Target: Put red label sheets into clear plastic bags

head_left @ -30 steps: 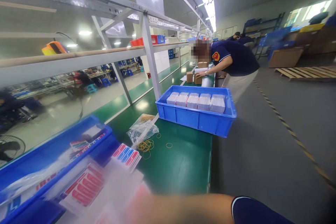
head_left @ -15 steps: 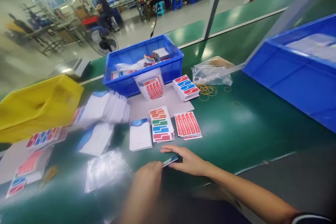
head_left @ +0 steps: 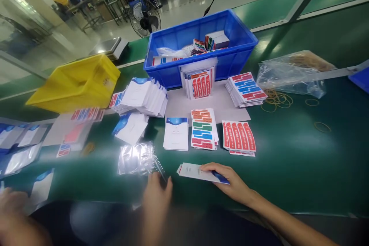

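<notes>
Green bench [head_left: 288, 161], right hand [head_left: 230, 182] flat on white card [head_left: 196, 171], left hand [head_left: 155, 196] blurred, grip unclear

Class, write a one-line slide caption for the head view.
Right hand presses a white card on the green table; blurred left hand beside.

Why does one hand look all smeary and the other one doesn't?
Head view: the left hand is motion-blurred near the clear plastic bags; the right hand, resting on a white-and-blue card, is sharp. Lamp glare streaks the green table, and edges bend.
</notes>
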Demonstrator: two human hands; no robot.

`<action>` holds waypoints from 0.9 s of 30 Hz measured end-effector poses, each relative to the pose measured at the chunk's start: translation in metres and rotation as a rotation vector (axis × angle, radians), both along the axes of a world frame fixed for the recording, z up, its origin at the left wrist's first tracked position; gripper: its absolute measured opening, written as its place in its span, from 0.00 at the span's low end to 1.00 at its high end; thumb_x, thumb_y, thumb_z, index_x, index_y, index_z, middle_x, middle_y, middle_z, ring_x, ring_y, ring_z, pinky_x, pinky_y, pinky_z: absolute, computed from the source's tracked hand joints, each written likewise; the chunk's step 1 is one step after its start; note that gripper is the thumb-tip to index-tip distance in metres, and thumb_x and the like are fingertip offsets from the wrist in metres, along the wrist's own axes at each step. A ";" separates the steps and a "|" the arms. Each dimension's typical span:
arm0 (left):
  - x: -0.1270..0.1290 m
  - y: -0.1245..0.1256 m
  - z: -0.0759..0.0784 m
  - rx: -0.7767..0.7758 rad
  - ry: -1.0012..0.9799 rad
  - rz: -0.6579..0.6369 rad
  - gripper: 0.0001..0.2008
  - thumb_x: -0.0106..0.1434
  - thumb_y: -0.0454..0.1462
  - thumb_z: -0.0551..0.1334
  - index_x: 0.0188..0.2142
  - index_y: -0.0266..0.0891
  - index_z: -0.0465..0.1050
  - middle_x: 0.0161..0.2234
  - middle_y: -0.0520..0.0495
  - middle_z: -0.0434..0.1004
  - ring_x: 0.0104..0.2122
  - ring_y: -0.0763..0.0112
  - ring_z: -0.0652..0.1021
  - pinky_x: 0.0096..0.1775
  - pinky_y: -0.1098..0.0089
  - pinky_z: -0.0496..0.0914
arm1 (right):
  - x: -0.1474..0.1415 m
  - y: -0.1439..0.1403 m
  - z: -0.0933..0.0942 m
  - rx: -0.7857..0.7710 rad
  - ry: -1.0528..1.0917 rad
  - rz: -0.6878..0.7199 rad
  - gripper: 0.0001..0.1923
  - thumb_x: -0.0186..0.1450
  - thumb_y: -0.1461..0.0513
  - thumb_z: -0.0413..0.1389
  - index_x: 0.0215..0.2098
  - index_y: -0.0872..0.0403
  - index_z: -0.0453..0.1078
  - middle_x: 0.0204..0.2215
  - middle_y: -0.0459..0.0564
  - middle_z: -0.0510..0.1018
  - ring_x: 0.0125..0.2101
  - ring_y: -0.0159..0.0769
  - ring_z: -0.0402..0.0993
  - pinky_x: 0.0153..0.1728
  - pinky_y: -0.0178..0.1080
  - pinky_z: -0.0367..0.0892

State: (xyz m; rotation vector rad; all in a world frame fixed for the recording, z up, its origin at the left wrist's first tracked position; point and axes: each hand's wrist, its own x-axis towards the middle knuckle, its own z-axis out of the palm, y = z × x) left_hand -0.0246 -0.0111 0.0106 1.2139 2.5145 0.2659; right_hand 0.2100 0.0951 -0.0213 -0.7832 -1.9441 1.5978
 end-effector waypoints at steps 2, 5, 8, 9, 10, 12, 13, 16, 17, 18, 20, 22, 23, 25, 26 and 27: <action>0.007 0.001 -0.007 -0.045 0.033 -0.019 0.06 0.62 0.39 0.55 0.33 0.39 0.65 0.34 0.47 0.72 0.30 0.66 0.75 0.26 0.71 0.61 | -0.006 -0.004 -0.002 -0.025 -0.048 -0.083 0.09 0.67 0.59 0.52 0.43 0.51 0.70 0.41 0.50 0.78 0.43 0.40 0.75 0.46 0.40 0.69; 0.008 0.000 -0.012 -0.064 0.055 -0.015 0.06 0.62 0.35 0.52 0.31 0.40 0.65 0.31 0.48 0.73 0.27 0.68 0.73 0.25 0.71 0.57 | -0.011 -0.009 0.000 -0.161 -0.131 -0.249 0.10 0.67 0.55 0.52 0.40 0.51 0.67 0.33 0.47 0.76 0.32 0.37 0.74 0.35 0.38 0.71; 0.001 -0.004 -0.012 -0.003 -0.053 -0.016 0.08 0.62 0.36 0.52 0.27 0.40 0.64 0.27 0.49 0.73 0.25 0.68 0.73 0.27 0.71 0.60 | -0.010 -0.009 0.004 -0.367 -0.064 -0.310 0.14 0.64 0.52 0.56 0.42 0.51 0.62 0.32 0.46 0.75 0.31 0.37 0.74 0.31 0.37 0.72; -0.001 -0.005 -0.011 0.043 -0.112 -0.004 0.08 0.61 0.38 0.53 0.27 0.40 0.64 0.26 0.50 0.72 0.25 0.68 0.73 0.28 0.70 0.62 | -0.009 -0.009 0.006 -0.427 -0.031 -0.320 0.17 0.62 0.52 0.57 0.43 0.51 0.60 0.33 0.47 0.75 0.32 0.38 0.75 0.32 0.38 0.73; -0.002 -0.007 -0.010 0.093 -0.174 0.016 0.08 0.61 0.39 0.54 0.27 0.40 0.65 0.25 0.50 0.73 0.26 0.67 0.73 0.29 0.70 0.63 | -0.007 -0.009 0.008 -0.471 -0.006 -0.333 0.20 0.61 0.52 0.59 0.45 0.51 0.59 0.35 0.48 0.76 0.33 0.39 0.75 0.33 0.39 0.74; 0.001 -0.009 -0.006 0.185 -0.315 0.055 0.09 0.61 0.42 0.55 0.30 0.40 0.67 0.25 0.50 0.73 0.27 0.67 0.74 0.30 0.70 0.66 | -0.004 -0.009 0.010 -0.504 0.018 -0.364 0.24 0.59 0.51 0.60 0.47 0.51 0.58 0.38 0.49 0.76 0.36 0.41 0.76 0.36 0.41 0.75; 0.004 -0.009 -0.005 0.221 -0.390 0.070 0.10 0.61 0.44 0.55 0.31 0.40 0.67 0.26 0.50 0.73 0.28 0.67 0.75 0.31 0.70 0.67 | -0.002 -0.009 0.011 -0.507 0.018 -0.376 0.25 0.59 0.51 0.61 0.48 0.51 0.57 0.38 0.49 0.76 0.36 0.41 0.76 0.37 0.42 0.75; 0.023 -0.004 0.000 0.304 -0.590 0.063 0.13 0.62 0.47 0.55 0.31 0.40 0.67 0.27 0.51 0.72 0.29 0.67 0.74 0.33 0.70 0.69 | 0.003 -0.013 0.010 -0.525 0.011 -0.367 0.26 0.59 0.52 0.61 0.49 0.50 0.57 0.36 0.47 0.76 0.36 0.40 0.76 0.37 0.42 0.75; 0.031 -0.001 0.000 0.322 -0.642 0.048 0.13 0.63 0.47 0.55 0.31 0.40 0.67 0.27 0.51 0.72 0.29 0.68 0.74 0.33 0.70 0.69 | 0.005 -0.014 0.009 -0.531 0.014 -0.356 0.26 0.59 0.52 0.61 0.49 0.50 0.56 0.35 0.47 0.76 0.36 0.40 0.76 0.37 0.41 0.75; 0.039 0.002 0.000 0.332 -0.683 0.026 0.13 0.63 0.47 0.55 0.31 0.40 0.67 0.28 0.50 0.71 0.29 0.69 0.73 0.32 0.71 0.69 | 0.006 -0.016 0.008 -0.538 0.022 -0.344 0.26 0.59 0.53 0.61 0.50 0.50 0.56 0.35 0.46 0.76 0.36 0.40 0.76 0.37 0.41 0.75; 0.055 0.007 -0.001 0.332 -0.757 -0.047 0.12 0.64 0.45 0.55 0.30 0.39 0.66 0.27 0.51 0.69 0.27 0.71 0.71 0.29 0.72 0.68 | 0.006 -0.020 0.004 -0.547 0.052 -0.326 0.27 0.59 0.54 0.61 0.51 0.50 0.54 0.35 0.46 0.76 0.36 0.39 0.76 0.38 0.41 0.74; 0.067 0.011 -0.003 0.313 -0.819 -0.116 0.11 0.64 0.42 0.54 0.29 0.39 0.65 0.27 0.51 0.67 0.26 0.72 0.69 0.28 0.73 0.67 | 0.006 -0.022 0.000 -0.551 0.078 -0.317 0.29 0.58 0.54 0.62 0.52 0.50 0.53 0.36 0.45 0.76 0.36 0.39 0.76 0.39 0.41 0.74; 0.072 0.012 -0.004 0.298 -0.842 -0.138 0.10 0.64 0.41 0.54 0.29 0.38 0.65 0.26 0.51 0.67 0.26 0.72 0.68 0.28 0.73 0.67 | 0.005 -0.023 -0.002 -0.546 0.081 -0.321 0.30 0.58 0.54 0.62 0.52 0.50 0.53 0.36 0.46 0.76 0.36 0.39 0.76 0.39 0.42 0.74; 0.077 0.013 -0.005 0.272 -0.875 -0.160 0.10 0.64 0.41 0.54 0.28 0.38 0.64 0.26 0.51 0.67 0.27 0.72 0.69 0.29 0.73 0.67 | 0.005 -0.023 -0.005 -0.527 0.066 -0.344 0.30 0.58 0.54 0.61 0.53 0.51 0.53 0.36 0.46 0.76 0.37 0.41 0.77 0.40 0.43 0.74; 0.077 0.013 -0.005 0.266 -0.880 -0.163 0.10 0.64 0.41 0.54 0.28 0.38 0.64 0.27 0.50 0.67 0.27 0.72 0.69 0.29 0.73 0.68 | 0.006 -0.023 -0.006 -0.517 0.057 -0.358 0.30 0.59 0.54 0.61 0.54 0.51 0.53 0.36 0.47 0.76 0.38 0.42 0.77 0.41 0.44 0.74; 0.077 0.012 -0.005 0.267 -0.879 -0.164 0.10 0.64 0.41 0.54 0.28 0.38 0.64 0.27 0.51 0.67 0.27 0.72 0.69 0.29 0.73 0.68 | 0.007 -0.022 -0.006 -0.508 0.049 -0.373 0.30 0.60 0.54 0.60 0.54 0.51 0.53 0.37 0.47 0.76 0.38 0.42 0.77 0.41 0.44 0.74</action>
